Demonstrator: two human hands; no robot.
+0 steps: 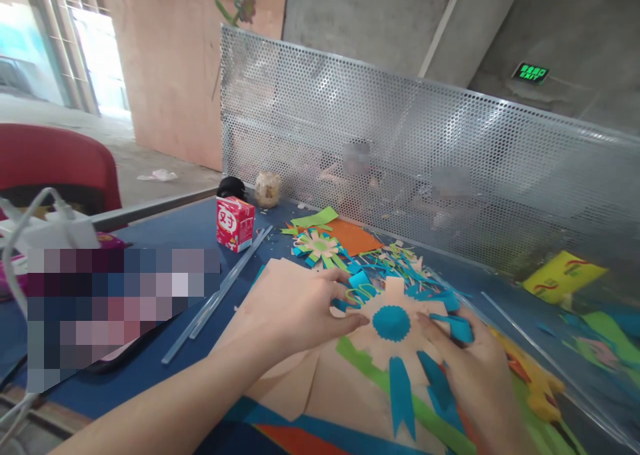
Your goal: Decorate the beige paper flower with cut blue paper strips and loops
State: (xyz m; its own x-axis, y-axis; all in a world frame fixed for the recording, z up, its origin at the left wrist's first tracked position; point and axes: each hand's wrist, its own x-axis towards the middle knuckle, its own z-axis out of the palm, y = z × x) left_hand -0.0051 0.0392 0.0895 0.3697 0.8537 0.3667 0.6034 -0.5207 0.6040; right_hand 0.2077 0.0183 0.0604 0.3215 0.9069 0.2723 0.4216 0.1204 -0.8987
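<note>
A peach felt flower [379,341] with a scalloped blue centre [391,323] lies over peach felt sheets, its petals interleaved with blue strips. My left hand [295,301] grips its left edge, thumb near the centre and fingers bent by a blue petal. On the opposite side, my right hand [470,355] holds the rim with the thumb on top; its other fingers are largely hidden. Two blue tails [401,398] hang toward me below the flower. Behind it lies a smaller flower [320,245] of green, blue and peach strips.
Felt scraps [400,261] and an orange sheet [350,236] lie against a perforated metal screen [320,95]. Clear sticks [225,295] and a red box [235,223] stand left. A yellow tool [543,385], apparently a glue gun, is beside my right hand. A power strip [65,225] is far left.
</note>
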